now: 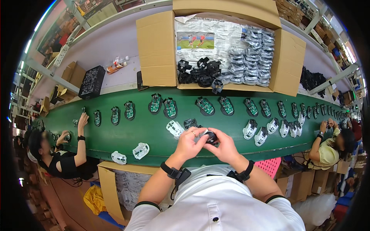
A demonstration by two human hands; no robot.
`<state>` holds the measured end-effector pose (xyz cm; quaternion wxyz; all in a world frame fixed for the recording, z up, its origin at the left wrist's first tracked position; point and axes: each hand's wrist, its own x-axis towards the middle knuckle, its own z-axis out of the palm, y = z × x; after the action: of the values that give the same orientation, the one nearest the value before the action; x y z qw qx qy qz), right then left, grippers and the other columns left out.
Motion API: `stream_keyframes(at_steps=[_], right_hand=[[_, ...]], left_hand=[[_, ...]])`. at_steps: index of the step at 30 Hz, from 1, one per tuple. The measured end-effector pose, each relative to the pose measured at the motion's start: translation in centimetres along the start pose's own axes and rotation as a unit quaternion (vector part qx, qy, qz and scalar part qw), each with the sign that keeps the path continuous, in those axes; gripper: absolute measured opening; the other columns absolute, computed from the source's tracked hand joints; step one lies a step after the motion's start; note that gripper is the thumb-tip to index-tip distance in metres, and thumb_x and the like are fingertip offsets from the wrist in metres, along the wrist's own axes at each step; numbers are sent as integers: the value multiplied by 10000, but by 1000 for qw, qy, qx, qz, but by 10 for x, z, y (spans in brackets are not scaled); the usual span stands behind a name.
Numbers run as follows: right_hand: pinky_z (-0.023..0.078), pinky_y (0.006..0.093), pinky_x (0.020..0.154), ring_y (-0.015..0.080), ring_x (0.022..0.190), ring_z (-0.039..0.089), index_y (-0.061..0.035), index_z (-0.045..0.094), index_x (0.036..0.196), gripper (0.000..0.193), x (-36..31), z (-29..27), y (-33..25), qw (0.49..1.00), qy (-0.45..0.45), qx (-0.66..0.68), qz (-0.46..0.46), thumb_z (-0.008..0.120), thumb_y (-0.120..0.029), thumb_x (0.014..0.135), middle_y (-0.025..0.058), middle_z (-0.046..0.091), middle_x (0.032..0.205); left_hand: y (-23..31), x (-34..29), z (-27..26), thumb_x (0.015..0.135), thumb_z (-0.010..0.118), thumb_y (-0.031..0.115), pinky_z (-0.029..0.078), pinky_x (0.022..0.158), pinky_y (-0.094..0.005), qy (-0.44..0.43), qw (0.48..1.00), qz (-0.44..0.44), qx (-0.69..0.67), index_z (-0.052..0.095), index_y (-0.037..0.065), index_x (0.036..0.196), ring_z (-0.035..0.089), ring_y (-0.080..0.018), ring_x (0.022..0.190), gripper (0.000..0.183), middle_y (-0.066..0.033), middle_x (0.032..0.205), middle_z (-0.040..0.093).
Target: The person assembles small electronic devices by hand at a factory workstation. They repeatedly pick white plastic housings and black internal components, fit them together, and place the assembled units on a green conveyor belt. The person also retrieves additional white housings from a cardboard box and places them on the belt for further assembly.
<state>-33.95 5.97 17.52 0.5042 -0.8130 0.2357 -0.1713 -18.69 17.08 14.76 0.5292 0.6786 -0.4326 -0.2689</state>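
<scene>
In front of my chest, above the near edge of the green bench, both hands come together on a small black and white mouse shell [210, 136]. My left hand [187, 143] is closed on its left side, with a ring on one finger. Closed on the other side is my right hand [225, 147]; fingers cover much of the part. Just beyond my left hand lie a white mouse shell [175, 129] and a black plastic part [190, 123]. Farther back, a row of mouse bases with green circuit boards [205, 106] stretches along the bench.
An opened carton [157, 50] at the back holds black plastic parts [200, 71] and wrapped pieces [252, 57]. More white shells lie right [261, 136] and left [141, 150]. One co-worker [58, 154] sits left, another [333, 148] right. A carton [109, 188] stands below the near edge.
</scene>
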Motion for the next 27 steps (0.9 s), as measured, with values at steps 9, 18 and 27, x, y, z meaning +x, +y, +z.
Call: stream_keyframes(at_steps=[9, 18, 27], right_hand=[[535, 252, 745, 91, 849, 669, 59, 667, 1134, 255, -4, 1, 19, 978, -48, 178, 93, 691, -99, 935, 61, 733, 915], [535, 444, 880, 368, 979, 677, -4, 681, 1131, 272, 20, -71, 160, 948, 138, -209, 198, 596, -144, 914, 199, 710, 1050], [481, 435, 1013, 356, 1208, 560, -94, 624, 1254, 506, 8, 8, 127, 968, -90, -221, -72, 765, -237, 790, 149, 585, 1333]], left_hand=[[-21, -9, 26, 962, 686, 187, 391, 642, -195, 92, 930, -124, -333, 603, 57, 914, 477, -17, 723, 161, 52, 819, 577], [-88, -3, -14, 833, 765, 399, 392, 1045, -470, 282, 916, -169, 230, 538, -50, 1290, 495, -401, 1215, 679, -266, 1299, 522], [-128, -8, -7, 749, 785, 487, 265, 1163, -483, 151, 905, -194, 348, 487, -36, 1379, 318, -431, 1416, 872, -299, 1481, 403]])
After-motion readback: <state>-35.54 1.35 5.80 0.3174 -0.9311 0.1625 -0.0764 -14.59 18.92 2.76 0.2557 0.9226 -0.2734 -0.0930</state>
